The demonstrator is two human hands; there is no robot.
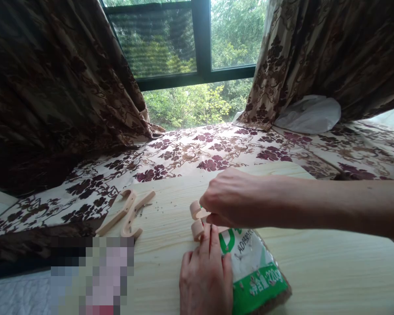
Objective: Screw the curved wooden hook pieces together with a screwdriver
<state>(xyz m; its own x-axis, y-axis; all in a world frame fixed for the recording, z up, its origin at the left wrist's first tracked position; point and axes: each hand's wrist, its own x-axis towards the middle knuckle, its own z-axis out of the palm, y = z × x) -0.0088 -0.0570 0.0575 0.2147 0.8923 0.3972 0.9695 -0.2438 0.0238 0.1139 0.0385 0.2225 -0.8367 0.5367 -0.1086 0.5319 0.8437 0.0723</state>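
Observation:
My right hand (221, 197) is closed in a fist over a pair of curled light wooden pieces, the upper one (195, 210) beside its knuckles. What its fingers grip is hidden. My left hand (206, 271) reaches up from below with fingers stretched out, the fingertips against the lower curled wooden piece (197, 229). Its thumb lies over a green and white plastic packet (246, 262) that is under the work. Several small bits are scattered on the packet, too small to name.
A pale wooden board (164, 262) bears everything. To the left lie hook-shaped wooden pieces (131, 214) with small dark screw-like bits (142, 209) beside them. Behind the board spreads a floral cloth (213, 162). A white plastic bag (310, 114) rests at the back right, near patterned curtains (276, 65).

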